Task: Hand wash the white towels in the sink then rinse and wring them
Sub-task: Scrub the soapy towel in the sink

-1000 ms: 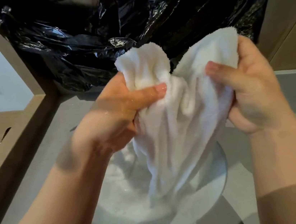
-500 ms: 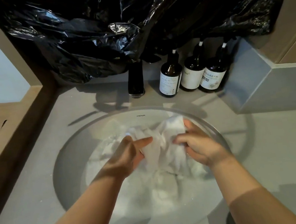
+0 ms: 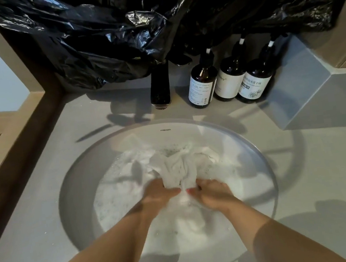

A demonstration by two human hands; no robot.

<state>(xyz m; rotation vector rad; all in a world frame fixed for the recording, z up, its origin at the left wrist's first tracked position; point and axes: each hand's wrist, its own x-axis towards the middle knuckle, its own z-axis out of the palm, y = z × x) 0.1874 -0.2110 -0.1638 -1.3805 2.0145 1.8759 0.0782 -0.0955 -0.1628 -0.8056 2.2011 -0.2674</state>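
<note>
A bunched white towel (image 3: 181,167) lies in the soapy water of the round white sink (image 3: 85,175). My left hand (image 3: 158,195) grips its near edge from the left. Close beside it, my right hand (image 3: 211,191) grips the same edge from the right. Both hands sit low in the basin, partly in the water, with the towel's bulk heaped just beyond the fingers. More white cloth (image 3: 190,221) shows blurred under the water below my wrists.
A black faucet (image 3: 159,86) stands behind the basin. Three brown pump bottles (image 3: 229,79) stand to its right on the grey counter (image 3: 326,165). Black plastic sheeting (image 3: 132,26) hangs over the back wall. A wooden ledge (image 3: 4,142) runs along the left.
The towel, held up near the camera one second ago, has been lowered into the sink water. Both hands have kept their grip and moved nearer and lower in the basin.
</note>
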